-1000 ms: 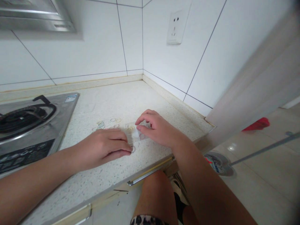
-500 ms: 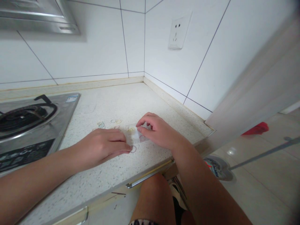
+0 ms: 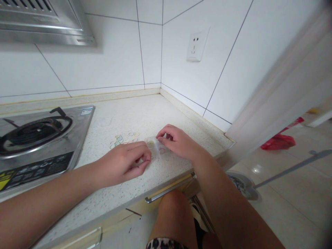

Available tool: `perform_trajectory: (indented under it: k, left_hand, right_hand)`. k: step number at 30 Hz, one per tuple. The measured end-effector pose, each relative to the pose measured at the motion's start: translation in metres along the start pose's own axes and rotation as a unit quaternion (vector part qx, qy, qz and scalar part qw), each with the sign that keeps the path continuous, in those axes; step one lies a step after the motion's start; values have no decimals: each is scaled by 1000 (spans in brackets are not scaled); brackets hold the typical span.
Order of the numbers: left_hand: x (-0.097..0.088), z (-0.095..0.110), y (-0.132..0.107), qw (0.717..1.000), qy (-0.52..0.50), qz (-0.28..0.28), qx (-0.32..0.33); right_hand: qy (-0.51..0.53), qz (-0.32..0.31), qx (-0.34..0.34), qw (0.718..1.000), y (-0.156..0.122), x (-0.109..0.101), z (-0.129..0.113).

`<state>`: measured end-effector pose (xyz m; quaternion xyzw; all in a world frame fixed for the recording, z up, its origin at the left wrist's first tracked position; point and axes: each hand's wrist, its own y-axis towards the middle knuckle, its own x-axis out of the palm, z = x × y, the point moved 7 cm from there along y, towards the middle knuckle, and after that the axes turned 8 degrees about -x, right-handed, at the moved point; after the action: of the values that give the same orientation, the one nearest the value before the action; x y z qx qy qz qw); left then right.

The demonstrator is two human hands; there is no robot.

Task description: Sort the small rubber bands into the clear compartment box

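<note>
A small clear plastic bag (image 3: 153,145) lies on the speckled countertop (image 3: 129,114) between my hands. My right hand (image 3: 177,141) pinches the bag's right part with thumb and fingers. My left hand (image 3: 124,162) is curled beside the bag's left end, its fingertips pinched together near the bag; what they hold is too small to make out. Several small coloured rubber bands (image 3: 121,139) lie scattered on the counter just behind my left hand.
A steel gas hob (image 3: 38,138) fills the counter's left side, with a range hood (image 3: 46,20) above. A wall socket (image 3: 194,45) sits on the tiled right wall. A drawer handle (image 3: 168,188) runs under the counter edge. A red bag (image 3: 278,141) lies on the floor.
My left hand's fingers have curled from lying flat into a pinch at the bag's left end. The view has shifted slightly, and both hands stay at the bag.
</note>
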<state>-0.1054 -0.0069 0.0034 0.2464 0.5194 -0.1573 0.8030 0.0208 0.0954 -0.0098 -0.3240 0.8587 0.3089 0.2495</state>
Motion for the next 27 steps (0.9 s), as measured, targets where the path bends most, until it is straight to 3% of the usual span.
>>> perform_trajectory:
  k: [7, 15, 23, 27]
  left_hand:
    - [-2, -4, 0, 981, -169, 32, -93]
    - [1, -27, 1, 936, -296, 91, -168]
    - [5, -22, 1, 940, -295, 45, -164]
    - [8, -21, 3, 929, -332, 35, -162]
  right_hand:
    - [-6, 6, 7, 1000, 1, 0, 3]
    - [-11, 10, 28, 1000, 1, -1, 7]
    - [-16, 15, 37, 999, 1, -2, 11]
    - [-15, 18, 45, 999, 1, -1, 13]
